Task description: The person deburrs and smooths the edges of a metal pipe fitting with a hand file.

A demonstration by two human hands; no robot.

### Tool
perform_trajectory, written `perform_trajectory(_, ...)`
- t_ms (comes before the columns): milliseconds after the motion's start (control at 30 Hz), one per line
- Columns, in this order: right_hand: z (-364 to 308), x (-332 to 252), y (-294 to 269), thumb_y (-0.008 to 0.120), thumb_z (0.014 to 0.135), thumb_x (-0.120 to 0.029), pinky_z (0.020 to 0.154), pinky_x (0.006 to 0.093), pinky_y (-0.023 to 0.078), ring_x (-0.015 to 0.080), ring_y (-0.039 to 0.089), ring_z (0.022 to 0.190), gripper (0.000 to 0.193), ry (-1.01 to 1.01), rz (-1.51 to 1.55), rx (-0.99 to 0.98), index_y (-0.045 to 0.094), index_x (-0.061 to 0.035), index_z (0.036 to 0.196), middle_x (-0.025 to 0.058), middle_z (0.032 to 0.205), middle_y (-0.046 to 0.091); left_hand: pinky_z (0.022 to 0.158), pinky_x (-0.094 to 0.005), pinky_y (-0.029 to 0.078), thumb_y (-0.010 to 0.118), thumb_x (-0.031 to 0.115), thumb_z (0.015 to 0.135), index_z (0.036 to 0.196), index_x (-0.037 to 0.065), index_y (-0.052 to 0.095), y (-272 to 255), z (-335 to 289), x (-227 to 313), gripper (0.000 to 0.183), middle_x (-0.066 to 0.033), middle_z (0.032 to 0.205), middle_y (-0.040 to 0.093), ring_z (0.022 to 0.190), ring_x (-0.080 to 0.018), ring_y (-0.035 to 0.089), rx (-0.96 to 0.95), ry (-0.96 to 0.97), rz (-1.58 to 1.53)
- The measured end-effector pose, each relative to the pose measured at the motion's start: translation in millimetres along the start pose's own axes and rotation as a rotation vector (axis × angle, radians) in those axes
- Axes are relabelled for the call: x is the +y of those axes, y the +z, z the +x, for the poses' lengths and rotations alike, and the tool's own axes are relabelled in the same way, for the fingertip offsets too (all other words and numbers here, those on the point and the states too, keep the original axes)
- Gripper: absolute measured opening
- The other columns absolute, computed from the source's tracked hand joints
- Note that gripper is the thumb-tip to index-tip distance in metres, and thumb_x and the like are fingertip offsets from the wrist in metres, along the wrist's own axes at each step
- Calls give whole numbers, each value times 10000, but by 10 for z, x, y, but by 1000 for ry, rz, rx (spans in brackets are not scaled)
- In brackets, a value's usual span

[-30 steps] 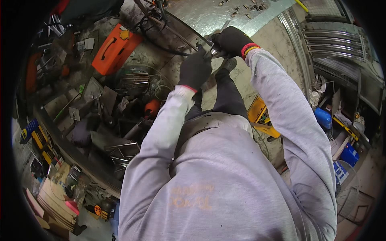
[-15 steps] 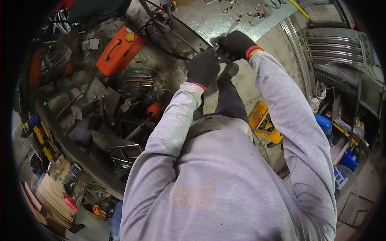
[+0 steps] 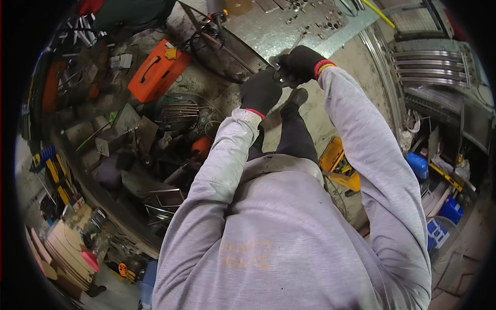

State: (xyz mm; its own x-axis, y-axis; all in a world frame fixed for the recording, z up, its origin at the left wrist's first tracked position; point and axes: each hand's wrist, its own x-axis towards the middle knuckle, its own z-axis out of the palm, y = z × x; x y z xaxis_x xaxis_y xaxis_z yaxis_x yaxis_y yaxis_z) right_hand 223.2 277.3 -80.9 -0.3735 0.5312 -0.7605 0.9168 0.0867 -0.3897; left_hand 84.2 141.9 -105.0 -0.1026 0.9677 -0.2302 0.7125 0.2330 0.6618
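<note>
Both hands wear black gloves and meet in front of the metal table (image 3: 258,30), close to its near edge. Fingers curled, my left hand (image 3: 261,91) is closed around one side of a small shiny metal piece (image 3: 281,80). My right hand (image 3: 300,63) grips it from the other side, a little farther out. The gloves cover most of the piece, so its exact kind cannot be made out. Beyond them, several small metal fittings (image 3: 333,23) lie scattered on the tabletop.
At left stands an orange case (image 3: 155,77) beside scrap and tools. A yellow toolbox (image 3: 330,155) sits on the floor near my legs. Metal tubes (image 3: 431,70) are stacked at right. A dark metal frame (image 3: 232,49) rises left of my hands.
The surroundings sit slightly lower in the picture as the view shifts. My hands stay together at the metal piece, with the right hand slightly turned and nearer.
</note>
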Motion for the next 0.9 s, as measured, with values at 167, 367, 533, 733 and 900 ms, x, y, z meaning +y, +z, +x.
perform_trajectory(167, -149, -61, 26, 566, 1051, -431, 533, 335, 543, 168, 673, 574, 461, -141, 183, -86, 704, -58, 818, 65, 734, 704, 755, -493, 548, 635, 332, 989, 1039, 23, 712, -19, -57, -296, 323, -221, 909, 732, 819, -415, 717, -107, -29, -253)
perform_trajectory(367, -183, -195, 74, 576, 1042, -471, 535, 330, 516, 183, 654, 555, 481, 151, 412, -93, 697, -74, 799, 51, 686, 688, 697, -441, 526, 642, 298, 997, 1011, 4, 698, -192, -690, -987, 299, -179, 827, 699, 767, -326, 701, -28, 134, -254)
perform_trajectory(533, -90, 117, -31, 549, 1076, -451, 546, 293, 530, 156, 665, 574, 476, -159, 51, -65, 735, -44, 915, 71, 720, 719, 792, -529, 504, 600, 348, 1000, 1084, 20, 701, -626, -1279, -839, 354, -253, 977, 704, 926, -457, 671, -283, -165, -306)
perform_trajectory(733, -214, -275, -54, 539, 1092, -392, 555, 300, 537, 159, 633, 581, 415, 190, 246, -129, 717, -20, 1050, 79, 791, 731, 726, -511, 485, 590, 337, 1010, 1019, 33, 677, -297, -1598, -1004, 317, -235, 887, 679, 834, -446, 655, -166, -181, -528)
perform_trajectory(900, -129, -125, -211, 588, 1068, -357, 570, 328, 567, 173, 667, 669, 380, 200, 396, -244, 704, 6, 1052, 66, 832, 704, 707, -513, 473, 593, 343, 1017, 953, 27, 657, -288, -1491, -830, 329, -212, 814, 658, 802, -432, 650, -91, -88, -469)
